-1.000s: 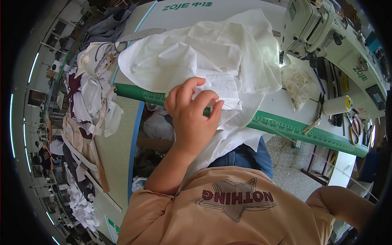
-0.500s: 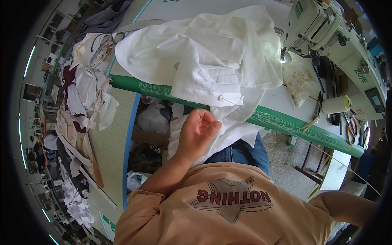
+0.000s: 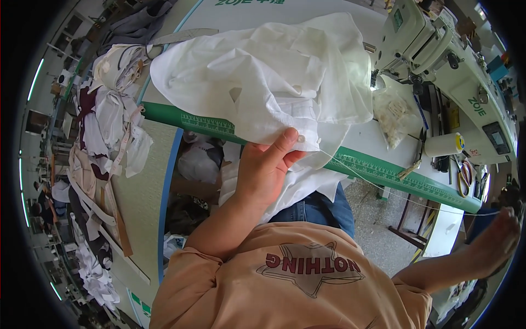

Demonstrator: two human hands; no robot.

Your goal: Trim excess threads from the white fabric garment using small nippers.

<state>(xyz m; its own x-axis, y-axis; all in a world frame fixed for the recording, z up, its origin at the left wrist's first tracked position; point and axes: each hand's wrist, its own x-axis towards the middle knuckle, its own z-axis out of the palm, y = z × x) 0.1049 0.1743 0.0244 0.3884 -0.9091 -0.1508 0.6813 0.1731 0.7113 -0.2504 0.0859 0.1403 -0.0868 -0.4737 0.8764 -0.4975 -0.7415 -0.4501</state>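
Note:
A white garment [image 3: 219, 68] lies bunched over the table edge, some of it hanging toward my lap. My left hand [image 3: 263, 172] pinches the near edge of its band, thumb on top beside a small white button [image 3: 301, 139]. From that edge a white sewing thread [image 3: 378, 188] stretches, nearly taut, to the far right. At its other end is my right hand [image 3: 501, 236], arm extended, fingers drawn together on the thread. Whether a needle is in those fingers is too small to make out.
A sewing machine [image 3: 416, 41] stands at the right behind a clear bag of small pale pieces [image 3: 393, 115], a thread cone [image 3: 444, 145] and scissors [image 3: 465, 178]. A green ruler-marked strip [image 3: 383, 171] lines the table edge. Cloth pieces [image 3: 112, 109] are heaped at left.
My left hand has moved up onto the garment's band and grips it. My right hand has come into view at the far right, and the thread now runs straighter from the band.

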